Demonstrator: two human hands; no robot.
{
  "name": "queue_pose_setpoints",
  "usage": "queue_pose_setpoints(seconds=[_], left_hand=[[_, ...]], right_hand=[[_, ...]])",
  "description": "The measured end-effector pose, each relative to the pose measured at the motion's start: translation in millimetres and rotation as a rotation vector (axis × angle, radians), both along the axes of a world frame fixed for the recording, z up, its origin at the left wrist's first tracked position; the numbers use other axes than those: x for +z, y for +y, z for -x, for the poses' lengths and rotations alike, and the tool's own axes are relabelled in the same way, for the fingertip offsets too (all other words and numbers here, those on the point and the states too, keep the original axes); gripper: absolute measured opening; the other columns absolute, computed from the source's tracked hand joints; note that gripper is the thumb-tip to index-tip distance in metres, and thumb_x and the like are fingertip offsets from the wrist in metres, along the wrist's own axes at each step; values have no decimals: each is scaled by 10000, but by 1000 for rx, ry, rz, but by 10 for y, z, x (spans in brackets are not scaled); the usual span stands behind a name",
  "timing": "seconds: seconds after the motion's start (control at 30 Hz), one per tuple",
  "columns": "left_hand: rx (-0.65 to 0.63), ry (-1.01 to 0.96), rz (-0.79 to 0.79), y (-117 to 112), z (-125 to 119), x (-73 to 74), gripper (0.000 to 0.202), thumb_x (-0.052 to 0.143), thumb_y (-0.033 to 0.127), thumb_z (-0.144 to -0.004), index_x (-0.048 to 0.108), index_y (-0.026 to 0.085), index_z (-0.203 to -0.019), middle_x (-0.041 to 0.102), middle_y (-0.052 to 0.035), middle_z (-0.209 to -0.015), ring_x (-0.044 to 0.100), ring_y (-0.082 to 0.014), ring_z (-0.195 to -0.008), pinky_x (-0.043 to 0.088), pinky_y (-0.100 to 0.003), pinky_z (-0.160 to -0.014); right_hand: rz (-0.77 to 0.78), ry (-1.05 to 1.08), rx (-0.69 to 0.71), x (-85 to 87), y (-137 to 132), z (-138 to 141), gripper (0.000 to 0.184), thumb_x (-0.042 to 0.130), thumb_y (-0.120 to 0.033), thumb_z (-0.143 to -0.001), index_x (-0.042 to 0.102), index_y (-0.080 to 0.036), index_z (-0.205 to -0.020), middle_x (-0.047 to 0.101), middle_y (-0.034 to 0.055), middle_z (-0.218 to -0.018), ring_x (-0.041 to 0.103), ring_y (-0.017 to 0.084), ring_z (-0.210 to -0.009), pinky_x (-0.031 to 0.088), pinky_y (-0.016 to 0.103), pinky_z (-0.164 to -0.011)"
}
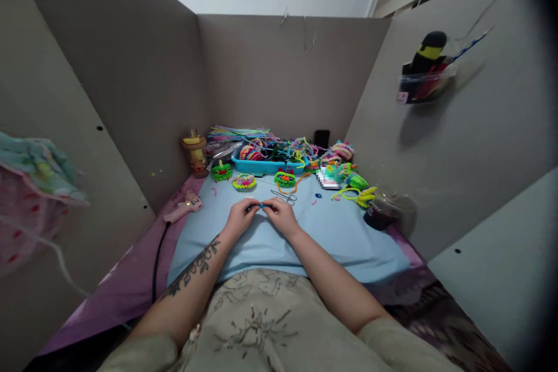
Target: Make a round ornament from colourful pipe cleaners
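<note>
My left hand (241,215) and my right hand (281,214) meet over the light blue cloth (340,232). Both pinch a small blue pipe-cleaner piece (260,206) held between their fingertips. Just beyond the hands lie small scissors (284,196). Three fuzzy round pipe-cleaner figures stand further back: a green one (222,171), a yellow-pink one (244,182) and a green-orange one (285,179).
A pink glue gun (183,208) with a black cord lies at the left. A blue tray (261,164) of coloured pipe cleaners sits at the back, beside a yellow-lidded jar (196,154). A dark round container (383,212) stands right. Grey panels wall in the desk.
</note>
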State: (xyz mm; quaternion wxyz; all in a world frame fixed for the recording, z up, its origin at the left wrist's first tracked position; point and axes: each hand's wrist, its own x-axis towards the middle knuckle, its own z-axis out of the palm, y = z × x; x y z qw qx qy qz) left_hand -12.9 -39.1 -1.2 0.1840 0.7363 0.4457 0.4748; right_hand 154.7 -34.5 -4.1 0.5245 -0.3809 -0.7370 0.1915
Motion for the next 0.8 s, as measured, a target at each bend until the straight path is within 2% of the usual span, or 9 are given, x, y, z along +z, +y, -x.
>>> queue_pose_setpoints(seconds=[0.17, 0.43, 0.53, 0.63, 0.7, 0.8], left_hand=[[25, -9, 53, -4, -22, 32, 155, 515, 232, -819, 649, 167, -861, 684, -47, -865, 610, -166, -803, 466, -278, -759], [-59, -22, 139, 2, -18, 2, 175, 520, 274, -819, 655, 173, -865, 684, -38, -837, 606, -163, -779, 451, -263, -738], [-46, -70, 160, 6, -20, -5, 186, 552, 268, -793, 643, 181, -930, 686, -30, -837, 614, -164, -779, 453, -263, -733], [-6, -167, 167, 8, -22, 3, 333, 632, 270, -730, 602, 182, -1050, 686, -40, -894, 620, -158, -753, 465, -256, -693], [34, -213, 149, 8, -18, 9, 324, 635, 264, -724, 606, 178, -1034, 683, -46, -905, 614, -148, -719, 471, -255, -670], [70, -234, 136, 14, -8, -3, 220, 597, 263, -753, 632, 168, -949, 678, -31, -795, 607, -142, -668, 475, -257, -656]], right_hand=[[-53, 25, -41, -11, 9, -20, 126, 569, -183, -805, 685, -220, -840, 647, 44, -827, 605, 179, -800, 495, 316, -728], [-84, -51, 39, -23, -2, 12, 126, 562, -173, -810, 669, -212, -864, 641, 32, -797, 581, 166, -760, 481, 296, -695], [-85, -50, -21, -1, -20, 7, 110, 550, -193, -820, 656, -204, -846, 627, 35, -788, 572, 165, -738, 475, 292, -685], [-55, 17, -145, 18, -19, -22, 104, 542, -221, -824, 641, -197, -838, 619, 45, -810, 575, 170, -755, 476, 286, -676], [-28, 58, -194, 24, -11, -39, 103, 540, -232, -821, 636, -196, -830, 620, 48, -817, 580, 175, -776, 481, 281, -672], [15, 84, -166, 26, -3, -38, 104, 546, -232, -807, 636, -192, -842, 627, 53, -840, 590, 176, -793, 494, 269, -653]])
